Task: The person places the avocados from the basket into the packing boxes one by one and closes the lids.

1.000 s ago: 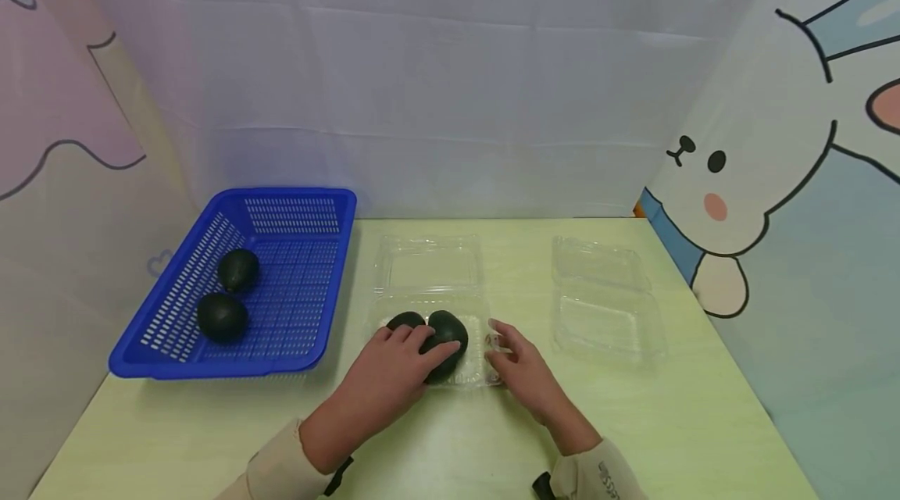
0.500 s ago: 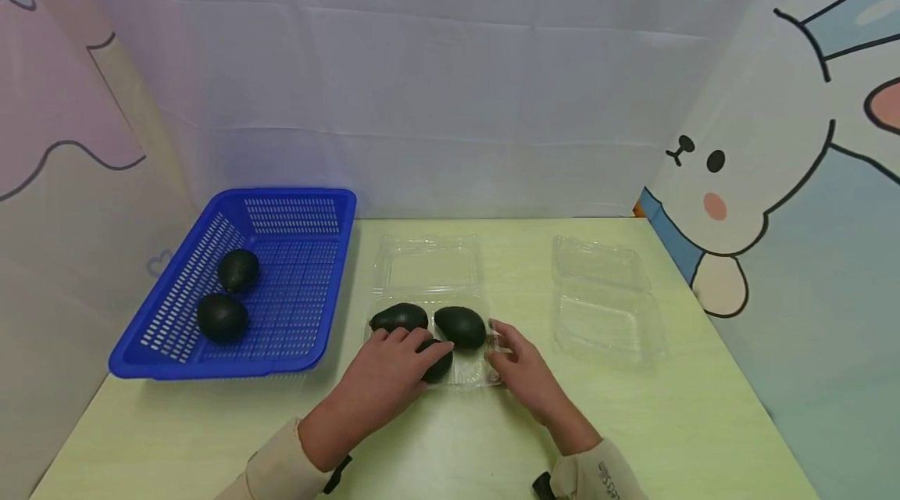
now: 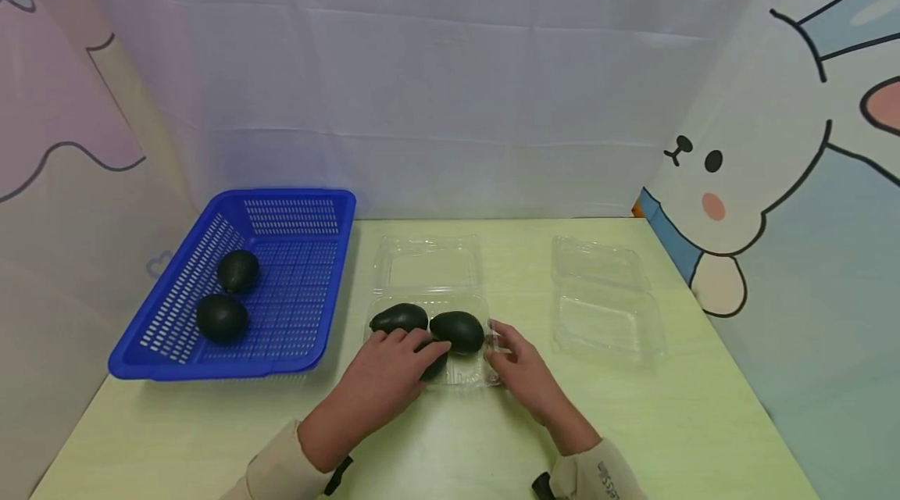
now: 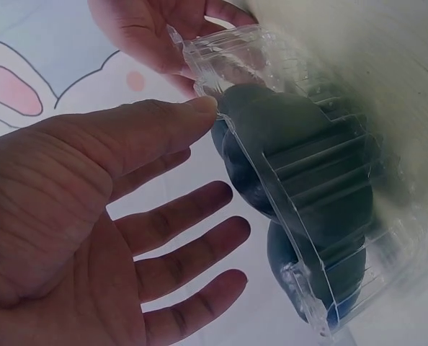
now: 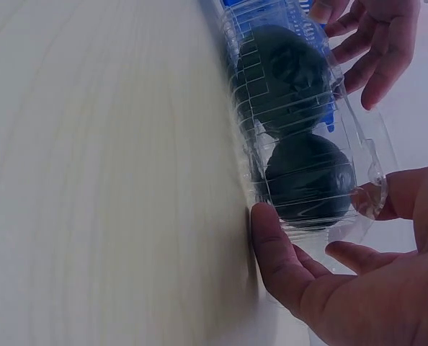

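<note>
A clear plastic clamshell container (image 3: 430,266) lies unfolded in front of me, its lid toward the back wall. In its near half sit three dark green avocados: one at back left (image 3: 398,317), one at right (image 3: 457,331), and a front one (image 3: 436,366) partly covered by my left hand (image 3: 387,379). That hand reaches over the front rim with its fingers spread and nearly straight; in the left wrist view its thumb (image 4: 178,119) touches the rim. My right hand (image 3: 523,375) holds the container's right end, thumb and fingers bent around the corner in the right wrist view.
A blue plastic basket (image 3: 337,281) stands at left with two more avocados (image 3: 222,319) inside. Another unfolded clear container (image 3: 605,301) lies at right. White cloth (image 3: 450,94) rises behind the pale table (image 3: 703,422), and a cartoon-printed sheet (image 3: 787,250) hangs at the right.
The avocado under my left hand has been let go and separated; the right one rolled to the back right, then shifted slightly left. My right hand stays at the container's end.
</note>
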The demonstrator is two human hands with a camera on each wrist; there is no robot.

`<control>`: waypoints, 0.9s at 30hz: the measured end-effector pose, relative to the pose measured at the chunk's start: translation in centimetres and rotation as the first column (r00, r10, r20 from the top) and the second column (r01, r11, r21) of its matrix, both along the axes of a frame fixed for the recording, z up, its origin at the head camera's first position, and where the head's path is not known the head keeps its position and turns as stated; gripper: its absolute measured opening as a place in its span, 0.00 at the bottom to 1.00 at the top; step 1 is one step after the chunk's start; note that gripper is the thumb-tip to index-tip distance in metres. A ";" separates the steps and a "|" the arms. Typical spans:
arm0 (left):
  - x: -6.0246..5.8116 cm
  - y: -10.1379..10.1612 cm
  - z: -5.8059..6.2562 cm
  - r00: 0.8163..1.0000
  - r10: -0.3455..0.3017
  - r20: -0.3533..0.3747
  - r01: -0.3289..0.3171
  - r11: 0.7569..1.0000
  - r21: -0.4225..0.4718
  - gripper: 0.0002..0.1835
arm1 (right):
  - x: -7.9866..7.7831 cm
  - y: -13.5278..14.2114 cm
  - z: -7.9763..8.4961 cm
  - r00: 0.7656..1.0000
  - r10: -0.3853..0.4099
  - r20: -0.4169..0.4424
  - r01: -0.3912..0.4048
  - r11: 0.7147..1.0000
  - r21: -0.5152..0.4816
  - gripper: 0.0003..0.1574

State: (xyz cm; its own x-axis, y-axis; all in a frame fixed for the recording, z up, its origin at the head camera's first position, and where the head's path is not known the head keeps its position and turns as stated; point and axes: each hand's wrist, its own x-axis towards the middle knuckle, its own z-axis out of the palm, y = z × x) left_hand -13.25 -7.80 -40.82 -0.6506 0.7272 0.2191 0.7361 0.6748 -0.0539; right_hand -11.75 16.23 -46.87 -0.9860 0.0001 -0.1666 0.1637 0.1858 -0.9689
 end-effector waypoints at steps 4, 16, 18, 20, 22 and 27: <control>0.0 -0.2 -0.1 0.998 0.023 0.051 -0.024 1.000 0.016 0.31 | 0.0 0.0 0.1 1.000 0.000 0.005 0.000 1.000 0.007 0.33; -0.5 -1.1 0.2 0.983 0.047 0.175 -0.062 0.995 0.081 0.31 | -0.2 0.3 0.3 1.000 0.007 0.020 -0.007 1.000 0.025 0.32; -0.7 -1.2 0.2 0.977 0.050 0.205 -0.072 0.992 0.104 0.30 | -0.4 0.4 0.5 1.000 0.005 0.024 -0.006 0.999 0.034 0.32; -1.0 -1.2 0.2 0.970 0.059 0.236 -0.092 0.987 0.132 0.30 | -0.6 0.5 0.6 1.000 0.004 0.028 -0.005 0.999 0.042 0.32; -1.3 -1.3 0.1 0.963 0.072 0.258 -0.118 0.979 0.168 0.30 | -1.0 0.6 0.7 1.000 0.001 0.027 -0.003 0.999 0.045 0.32; -2.3 -1.1 0.0 0.933 0.148 0.327 -0.231 0.946 0.229 0.33 | -2.2 1.0 1.2 1.000 0.007 0.007 -0.007 1.000 0.026 0.32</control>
